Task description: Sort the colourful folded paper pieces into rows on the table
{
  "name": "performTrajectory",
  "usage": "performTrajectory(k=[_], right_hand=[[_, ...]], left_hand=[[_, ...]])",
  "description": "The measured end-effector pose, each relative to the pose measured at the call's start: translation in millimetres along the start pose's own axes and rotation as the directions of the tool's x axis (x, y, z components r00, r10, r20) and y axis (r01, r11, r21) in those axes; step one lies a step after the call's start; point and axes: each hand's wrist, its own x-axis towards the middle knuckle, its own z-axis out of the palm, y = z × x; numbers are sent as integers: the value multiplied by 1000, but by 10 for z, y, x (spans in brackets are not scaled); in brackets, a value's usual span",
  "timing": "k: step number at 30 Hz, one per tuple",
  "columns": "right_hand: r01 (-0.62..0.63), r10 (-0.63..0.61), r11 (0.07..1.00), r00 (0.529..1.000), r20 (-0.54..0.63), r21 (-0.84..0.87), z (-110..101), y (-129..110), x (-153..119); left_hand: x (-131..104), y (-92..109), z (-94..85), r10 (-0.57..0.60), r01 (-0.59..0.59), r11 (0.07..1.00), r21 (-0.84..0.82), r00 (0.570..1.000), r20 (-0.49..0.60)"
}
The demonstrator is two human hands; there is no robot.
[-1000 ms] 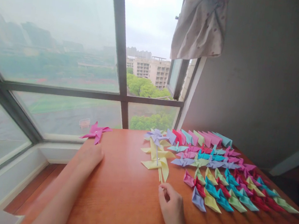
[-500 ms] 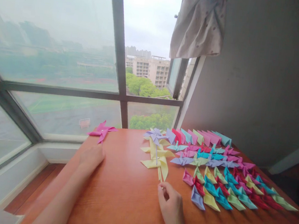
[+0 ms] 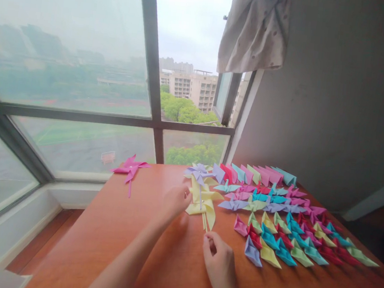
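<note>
My right hand [image 3: 218, 258] pinches the lower end of the thin yellow stick [image 3: 206, 223] of a yellow paper pinwheel [image 3: 202, 206]. At that pinwheel's left edge is my left hand [image 3: 175, 201], its fingers curled in and covering part of a blade; I cannot tell whether they grip it. A second yellow pinwheel [image 3: 196, 188] overlaps the first just behind. Beyond it lies a lilac pinwheel [image 3: 200, 173], its stick running forward across the yellow ones. Alone at the table's far left, a magenta pinwheel [image 3: 131, 168] lies with its stick toward me.
Rows of folded paper boats [image 3: 283, 251] fill the right of the wooden table [image 3: 97, 244]. Behind them are paper cranes [image 3: 235, 205] and a row of folded paper pieces [image 3: 261, 174]. Windows [image 3: 80, 150] rise past the far edge, a curtain [image 3: 255, 31] hanging at the right.
My left hand has left the magenta pinwheel's stick and moved right to the yellow pinwheels. The magenta pinwheel stays lying at the far left. My right hand keeps its pinch in about the same place.
</note>
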Motion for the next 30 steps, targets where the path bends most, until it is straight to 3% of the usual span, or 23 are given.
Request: performTrajectory(k=[3,6,16,23,30], right_hand=[[-23,22,996,1000,-15,-82,17,3,-12],[-30,28,988,1000,-14,-151,21,-3,-20],[-31,31,986,1000,-4,-166,5,-37,-22],[-27,25,978,1000,-12,-208,-6,-59,-24],[-56,62,976,998,24,-210,-7,-40,-31]], left_hand=[[43,269,155,-1,1,1000,1,999,41],[57,399,224,-27,26,999,22,997,71],[50,391,220,-71,68,997,34,994,85],[-132,125,-82,-108,110,993,47,994,-24],[-417,-546,-535,-319,336,936,105,936,-147]])
